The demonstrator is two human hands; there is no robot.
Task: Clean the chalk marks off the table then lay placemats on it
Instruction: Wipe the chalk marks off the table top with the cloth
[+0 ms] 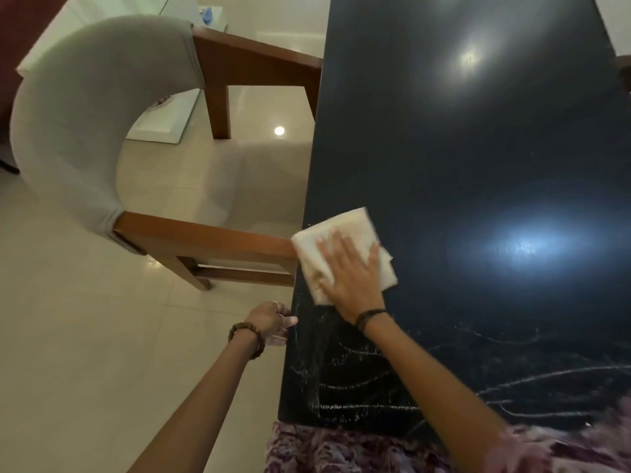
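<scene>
- Wiping step: right hand (353, 281), fingers spread flat, presses a cloth (341, 249) on the dark table (478, 165) at its left edge.
- Left hand (271, 320) grips that edge — fingers curled.
- Chalk marks (375, 380) remain nearer the person — the next stroke likely comes back over them. No placemats visible.

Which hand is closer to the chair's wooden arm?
Left. The left hand grips the dark table edge just below the brown wooden chair arm; the right hand presses the cream folded cloth beside it.

Only illegible chalk marks (358, 380) on the table (478, 148).
</scene>
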